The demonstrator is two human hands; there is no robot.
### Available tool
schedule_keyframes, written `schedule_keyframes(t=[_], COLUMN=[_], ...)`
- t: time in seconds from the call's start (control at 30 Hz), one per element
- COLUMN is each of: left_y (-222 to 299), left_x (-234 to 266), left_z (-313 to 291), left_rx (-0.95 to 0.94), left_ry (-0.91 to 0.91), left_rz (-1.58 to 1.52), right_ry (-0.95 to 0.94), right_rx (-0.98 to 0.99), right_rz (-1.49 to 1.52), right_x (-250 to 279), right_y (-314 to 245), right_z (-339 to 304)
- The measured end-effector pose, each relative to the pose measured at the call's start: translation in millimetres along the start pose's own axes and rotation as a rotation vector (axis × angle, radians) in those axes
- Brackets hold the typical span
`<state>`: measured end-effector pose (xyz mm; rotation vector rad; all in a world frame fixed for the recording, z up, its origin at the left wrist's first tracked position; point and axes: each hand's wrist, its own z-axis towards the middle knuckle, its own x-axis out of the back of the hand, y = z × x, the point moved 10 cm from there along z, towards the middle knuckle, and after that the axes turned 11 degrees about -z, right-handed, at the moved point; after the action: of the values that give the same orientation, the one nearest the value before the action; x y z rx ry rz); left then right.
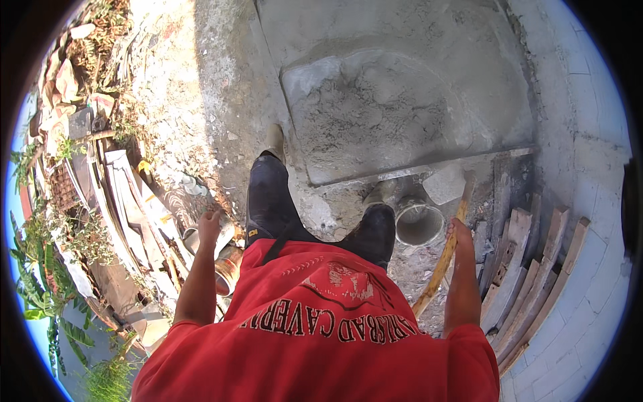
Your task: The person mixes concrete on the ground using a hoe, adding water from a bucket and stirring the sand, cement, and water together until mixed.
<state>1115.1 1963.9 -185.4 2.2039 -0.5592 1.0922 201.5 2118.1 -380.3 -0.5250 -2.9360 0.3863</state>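
My right hand (459, 231) grips a long, slightly bent wooden handle (439, 275) at my right side. The handle slants from beside the concrete's near edge back past my hip; no tool head can be made out on it. At my left side hangs my left hand (209, 228), fingers loosely bent, with nothing visible in it. Ahead of my boots lies grey wet concrete (375, 107), rough and lumpy in the middle and smoother around. Thin straight boards (429, 167) frame its near and left edges.
A round bucket (418, 223) stands right of my right leg, near a pale flat slab (445, 184). Wooden planks (529, 275) lean along the pale block wall (569, 321). Scrap boards (127, 208), tins (228, 268) and plants (47, 281) crowd the left.
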Motion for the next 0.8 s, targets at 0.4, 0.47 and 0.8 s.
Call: schedule_keyframes(t=[0.4, 0.47, 0.8], left_y=[-199.5, -232.9, -369.2], left_x=[-160.4, -178.5, -194.0], left_z=[-363.6, -413.0, -418.2], left_rx=[0.83, 0.919, 0.782], left_ry=[-0.464, -0.433, -0.217], left_rz=[-0.393, -0.487, -0.506], right_ry=[0.289, 0.137, -0.088], right_rx=[-0.093, -0.103, 0.121], right_rz=[-0.986, -1.024, -1.305], right_x=[232.4, 184.5, -151.0], right_y=[-28.4, -32.6, -87.4], right_z=[-80.3, -77.3, -144.3])
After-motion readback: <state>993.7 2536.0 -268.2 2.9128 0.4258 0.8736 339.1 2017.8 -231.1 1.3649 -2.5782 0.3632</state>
